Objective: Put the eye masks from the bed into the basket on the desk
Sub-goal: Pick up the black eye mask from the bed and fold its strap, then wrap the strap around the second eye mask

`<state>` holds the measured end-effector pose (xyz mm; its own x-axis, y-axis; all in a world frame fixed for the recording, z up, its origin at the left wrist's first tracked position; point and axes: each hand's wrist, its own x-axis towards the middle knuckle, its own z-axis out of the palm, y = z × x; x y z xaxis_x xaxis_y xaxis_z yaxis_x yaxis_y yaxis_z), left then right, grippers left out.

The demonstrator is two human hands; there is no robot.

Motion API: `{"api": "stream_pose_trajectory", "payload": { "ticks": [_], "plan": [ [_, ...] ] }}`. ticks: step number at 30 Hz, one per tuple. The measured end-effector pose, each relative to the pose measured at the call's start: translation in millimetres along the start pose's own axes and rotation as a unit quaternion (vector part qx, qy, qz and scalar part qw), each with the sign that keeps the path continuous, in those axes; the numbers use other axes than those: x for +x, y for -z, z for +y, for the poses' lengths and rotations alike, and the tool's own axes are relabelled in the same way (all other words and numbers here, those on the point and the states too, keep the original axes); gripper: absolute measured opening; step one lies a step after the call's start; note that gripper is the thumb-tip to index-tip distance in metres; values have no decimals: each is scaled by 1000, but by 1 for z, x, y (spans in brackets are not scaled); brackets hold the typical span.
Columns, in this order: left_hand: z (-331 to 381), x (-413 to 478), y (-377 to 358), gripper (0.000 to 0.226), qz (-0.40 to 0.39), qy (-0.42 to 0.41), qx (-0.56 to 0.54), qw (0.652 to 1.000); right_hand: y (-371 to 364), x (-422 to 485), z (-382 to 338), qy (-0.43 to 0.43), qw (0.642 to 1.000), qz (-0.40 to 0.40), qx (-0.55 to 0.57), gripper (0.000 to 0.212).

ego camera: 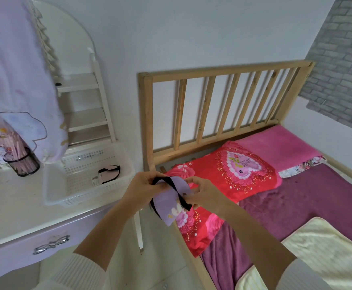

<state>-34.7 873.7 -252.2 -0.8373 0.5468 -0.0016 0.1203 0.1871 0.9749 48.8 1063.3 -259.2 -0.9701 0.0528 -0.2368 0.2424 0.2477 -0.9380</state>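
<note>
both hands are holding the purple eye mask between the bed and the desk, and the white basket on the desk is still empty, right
Not quite. The head view shows the basket is not empty: a pink eye mask with a black strap already lies in it. The rest holds: the left hand and right hand both hold the purple eye mask between bed and desk.

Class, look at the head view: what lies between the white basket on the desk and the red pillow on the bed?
In the head view, both hands, left and right, holding a purple eye mask, lie between the white basket and the red pillow.
</note>
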Motion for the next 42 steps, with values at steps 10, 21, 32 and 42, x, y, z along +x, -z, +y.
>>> {"api": "stream_pose_trajectory", "payload": {
  "ticks": [10, 21, 32, 42],
  "plan": [
    [-34, -1, 8, 13, 106, 145, -268, 947, -19, 17, 14, -46, 985, 61, 157, 20],
    [-81, -22, 104, 28, 95, 245, -215, 941, -111, 90, -6, -85, 985, 11, 148, 8],
    [-118, -18, 209, 26, 111, 303, -146, 935, -196, 186, -27, -172, 965, 19, 196, 12],
    [-161, 67, 271, 25, 208, 350, -155, 900, -229, 336, -52, -158, 978, 20, 136, 21]
  ]
}}
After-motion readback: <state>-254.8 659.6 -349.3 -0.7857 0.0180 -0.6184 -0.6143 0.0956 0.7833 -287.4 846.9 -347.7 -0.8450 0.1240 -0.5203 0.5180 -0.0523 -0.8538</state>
